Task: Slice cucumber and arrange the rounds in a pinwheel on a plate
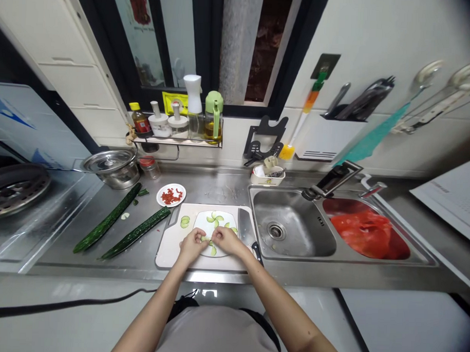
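Observation:
Over a white plate [200, 222] on the cutting board [170, 253], my left hand [192, 244] and my right hand [225, 240] meet with fingertips pinched. A thin green-edged cucumber slice [204, 239] shows between them; how each fingertip grips it is partly hidden. More curved cucumber slices [213, 250] are spread around the plate. Left of the plate, a few cucumber slices [184, 221] lie overlapped on the board. At the board's right side rests a broad-bladed knife [245, 225], its black handle near my right wrist.
Two long cucumbers [138, 233] lie on the steel counter at left. Behind the board sits a small dish [171, 195] of chopped red pieces. A lidded pot [115, 166] stands back left. The double sink [294, 252] is at right, a red plastic bag [366, 232] in its far basin.

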Demonstrator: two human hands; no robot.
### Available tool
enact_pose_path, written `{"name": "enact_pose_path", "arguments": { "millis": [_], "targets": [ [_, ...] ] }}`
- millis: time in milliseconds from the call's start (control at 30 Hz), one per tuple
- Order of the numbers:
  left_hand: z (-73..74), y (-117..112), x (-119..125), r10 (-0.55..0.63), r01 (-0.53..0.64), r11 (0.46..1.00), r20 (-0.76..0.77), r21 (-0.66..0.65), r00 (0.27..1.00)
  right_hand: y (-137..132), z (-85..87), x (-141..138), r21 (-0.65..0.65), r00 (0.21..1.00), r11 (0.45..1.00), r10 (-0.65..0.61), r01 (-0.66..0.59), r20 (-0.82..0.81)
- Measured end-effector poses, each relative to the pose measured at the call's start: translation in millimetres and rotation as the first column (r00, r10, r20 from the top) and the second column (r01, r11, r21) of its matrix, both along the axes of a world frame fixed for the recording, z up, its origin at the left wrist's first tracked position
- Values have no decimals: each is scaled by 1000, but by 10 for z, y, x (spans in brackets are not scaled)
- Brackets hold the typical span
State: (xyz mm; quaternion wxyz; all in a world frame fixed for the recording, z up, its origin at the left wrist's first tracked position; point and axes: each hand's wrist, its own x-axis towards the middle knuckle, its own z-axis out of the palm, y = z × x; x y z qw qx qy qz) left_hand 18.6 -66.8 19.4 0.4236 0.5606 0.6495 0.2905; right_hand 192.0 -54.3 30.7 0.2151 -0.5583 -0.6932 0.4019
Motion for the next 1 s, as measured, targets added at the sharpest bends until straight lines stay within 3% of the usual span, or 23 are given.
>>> {"name": "enact_pose_path", "arguments": {
  "millis": [100,300,567,1000],
  "targets": [
    [60,-62,-6,-85,80,996,-227,-31,970,-48,27,-5,-2,996,999,33,-33,89],
    [90,-132,50,-168,165,985,-397,-41,902,-115,136,-38,-4,960,996,90,-92,264],
    [41,-160,111,-195,214,977,-516,-23,834,-108,115,-86,-24,886,989,140,-144,443],
    [59,-145,111,-200,223,974,-550,-25,811,-82,22,-83,21,873,991,106,-132,477]
  ]
}}
